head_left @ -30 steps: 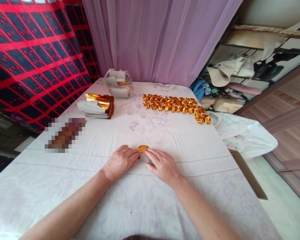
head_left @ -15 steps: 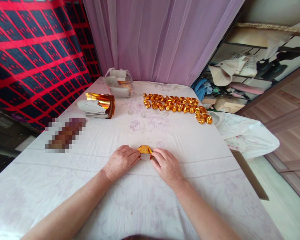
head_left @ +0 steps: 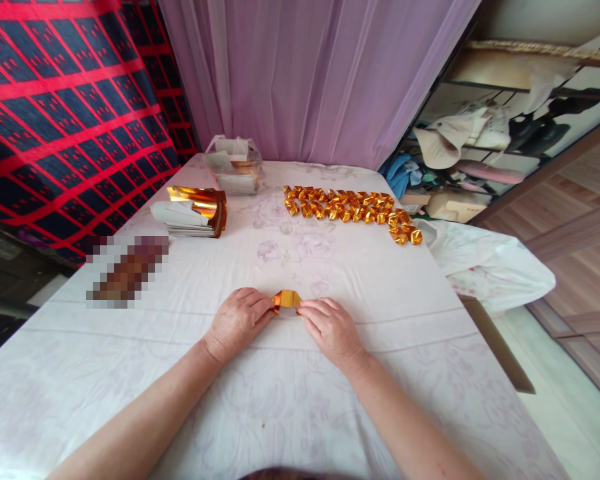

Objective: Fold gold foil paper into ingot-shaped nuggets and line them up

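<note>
Both hands meet at the near middle of the counter (head_left: 80, 373), pinching one small gold foil piece (head_left: 287, 300) between them. The left hand (head_left: 237, 323) is curled, fingertips closed on the piece's left end; the right hand (head_left: 331, 329) is curled too, fingertips closed on its right end. Half a second ago the foil stood a little taller, with a pale underside showing between the fingers; now it sits flatter and tighter, gold side up, pressed against the cloth. That suggests a fold has just been squeezed shut and the piece is nearing the form of the finished ones.

At the far side, right of centre, lies a row of folded gold pieces (head_left: 350, 208), too many and too closely packed for a sure count, perhaps around thirty, curling nearer at its right end. To the far left sits one stack of foil sheets (head_left: 193, 213), gold edges curling up. Beyond it rests one clear bag (head_left: 234, 163) holding more sheets. A blurred patch covers something at the left edge. One white bag (head_left: 485, 267) hangs off the right side.
</note>
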A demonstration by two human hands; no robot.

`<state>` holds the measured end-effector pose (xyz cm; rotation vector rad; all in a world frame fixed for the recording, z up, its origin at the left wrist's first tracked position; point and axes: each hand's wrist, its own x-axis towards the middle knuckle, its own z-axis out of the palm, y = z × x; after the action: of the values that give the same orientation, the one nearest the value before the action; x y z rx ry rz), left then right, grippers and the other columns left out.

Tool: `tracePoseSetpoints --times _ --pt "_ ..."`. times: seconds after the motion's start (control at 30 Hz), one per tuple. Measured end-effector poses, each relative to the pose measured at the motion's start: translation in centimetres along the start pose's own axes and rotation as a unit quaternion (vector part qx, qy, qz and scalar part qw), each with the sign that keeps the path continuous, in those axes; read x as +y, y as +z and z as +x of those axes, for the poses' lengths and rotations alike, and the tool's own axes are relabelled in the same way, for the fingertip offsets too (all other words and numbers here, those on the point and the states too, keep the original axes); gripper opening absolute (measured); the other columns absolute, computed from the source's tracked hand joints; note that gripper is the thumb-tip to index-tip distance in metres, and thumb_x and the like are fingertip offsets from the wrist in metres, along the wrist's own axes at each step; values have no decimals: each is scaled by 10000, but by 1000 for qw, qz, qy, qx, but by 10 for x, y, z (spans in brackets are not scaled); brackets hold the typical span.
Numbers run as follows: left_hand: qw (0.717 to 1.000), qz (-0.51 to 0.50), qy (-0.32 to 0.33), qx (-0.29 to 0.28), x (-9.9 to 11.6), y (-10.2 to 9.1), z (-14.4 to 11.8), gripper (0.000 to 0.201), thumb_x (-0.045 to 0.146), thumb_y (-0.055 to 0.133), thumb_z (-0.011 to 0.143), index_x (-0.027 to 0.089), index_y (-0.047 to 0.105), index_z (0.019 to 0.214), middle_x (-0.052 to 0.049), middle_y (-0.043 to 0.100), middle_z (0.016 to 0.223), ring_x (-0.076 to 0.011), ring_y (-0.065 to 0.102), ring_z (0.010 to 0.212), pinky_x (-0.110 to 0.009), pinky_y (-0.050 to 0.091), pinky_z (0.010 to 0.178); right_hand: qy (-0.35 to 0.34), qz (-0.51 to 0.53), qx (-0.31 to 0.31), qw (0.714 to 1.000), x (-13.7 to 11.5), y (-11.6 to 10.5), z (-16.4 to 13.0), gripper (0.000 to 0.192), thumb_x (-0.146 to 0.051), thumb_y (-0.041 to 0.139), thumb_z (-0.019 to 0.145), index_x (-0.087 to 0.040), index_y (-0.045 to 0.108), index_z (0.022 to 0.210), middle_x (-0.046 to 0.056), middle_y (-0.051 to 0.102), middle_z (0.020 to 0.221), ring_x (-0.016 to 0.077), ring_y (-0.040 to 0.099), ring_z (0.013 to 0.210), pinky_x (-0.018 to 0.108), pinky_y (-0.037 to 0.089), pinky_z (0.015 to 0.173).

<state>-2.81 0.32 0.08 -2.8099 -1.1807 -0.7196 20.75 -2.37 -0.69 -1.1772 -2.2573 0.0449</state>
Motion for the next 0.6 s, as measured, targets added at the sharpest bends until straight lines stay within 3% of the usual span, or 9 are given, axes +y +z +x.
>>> tracePoseSetpoints --times 0.27,0.6 --pt "999 6 -47 -21 -3 0 0 209 306 525 964 193 701 976 -56 709 892 -211 622 823 -372 487 779 49 48 8 998 3 3 1 172 -170 533 931 -203 697 970 53 719 968 194 627 891 335 502 818" --pt "994 -18 -101 -49 -3 1 5 157 287 570 935 194 692 905 -51 690 880 -218 610 823 -378 474 783 76 20 12 997 4 6 3 193 -210 497 942 -203 667 850 57 670 862 192 591 813 319 456 754"
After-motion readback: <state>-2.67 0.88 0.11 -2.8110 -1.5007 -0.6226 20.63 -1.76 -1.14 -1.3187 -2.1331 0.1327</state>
